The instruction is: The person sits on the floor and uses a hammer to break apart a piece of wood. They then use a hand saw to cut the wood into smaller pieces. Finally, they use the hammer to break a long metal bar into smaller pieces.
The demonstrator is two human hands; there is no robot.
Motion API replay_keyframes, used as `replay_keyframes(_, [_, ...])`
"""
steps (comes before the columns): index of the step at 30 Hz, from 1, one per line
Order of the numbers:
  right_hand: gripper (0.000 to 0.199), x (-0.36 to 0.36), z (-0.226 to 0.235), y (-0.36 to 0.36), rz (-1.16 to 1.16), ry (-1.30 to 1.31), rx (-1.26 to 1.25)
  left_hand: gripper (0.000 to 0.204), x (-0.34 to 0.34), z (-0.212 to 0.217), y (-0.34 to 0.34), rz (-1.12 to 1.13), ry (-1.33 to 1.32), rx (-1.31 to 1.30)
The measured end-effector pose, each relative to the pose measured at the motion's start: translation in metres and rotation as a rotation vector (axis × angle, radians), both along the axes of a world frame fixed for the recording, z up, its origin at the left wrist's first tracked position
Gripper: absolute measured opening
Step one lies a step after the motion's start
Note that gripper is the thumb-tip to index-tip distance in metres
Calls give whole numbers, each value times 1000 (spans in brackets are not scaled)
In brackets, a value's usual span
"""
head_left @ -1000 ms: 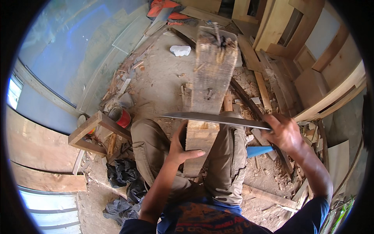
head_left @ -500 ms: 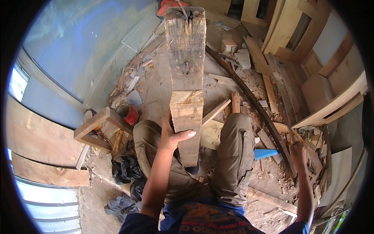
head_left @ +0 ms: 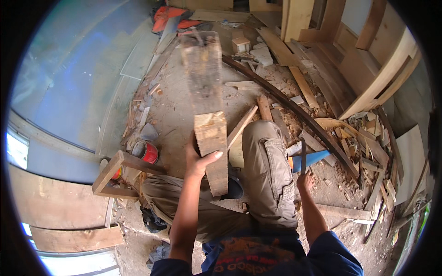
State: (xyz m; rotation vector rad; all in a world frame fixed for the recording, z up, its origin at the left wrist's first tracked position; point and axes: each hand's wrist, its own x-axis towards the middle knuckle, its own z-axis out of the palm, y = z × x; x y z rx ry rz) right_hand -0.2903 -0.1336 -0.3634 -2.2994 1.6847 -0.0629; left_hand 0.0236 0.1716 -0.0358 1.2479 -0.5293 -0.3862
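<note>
My left hand (head_left: 199, 161) is wrapped round a thick wooden beam (head_left: 211, 142), its thumb lying across the near face. The beam stretches away from me between my knees. Its far part is weathered grey and smeared by motion; a pale, stepped cut face shows midway. My right hand (head_left: 305, 180) is closed round the lower end of a long, narrow, dark blade-like tool (head_left: 303, 154), which points away beside my right knee. Just behind that tool lies a blue triangular piece (head_left: 315, 161) with an orange part at its left.
A wooden frame (head_left: 120, 172) and a red can (head_left: 146, 152) stand at the left. A long dark timber (head_left: 294, 117) slants across the floor among wood scraps (head_left: 368, 138). Wooden panels (head_left: 343, 50) line the right; an orange cloth (head_left: 171, 19) lies far back.
My right hand has come inward from the far right, bringing the dark tool close to my right knee. The beam has shifted slightly left in my left hand, and my view has turned.
</note>
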Motion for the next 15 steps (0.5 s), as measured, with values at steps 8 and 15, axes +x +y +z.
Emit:
replay_keyframes(8, [42,175,321,0,425,-1142,272,91,-3,17,4,-69,67,65])
replay_keyframes(15, [85,232,342,107,592,-1231,818,87,-4,28,-18,-202,245,-76])
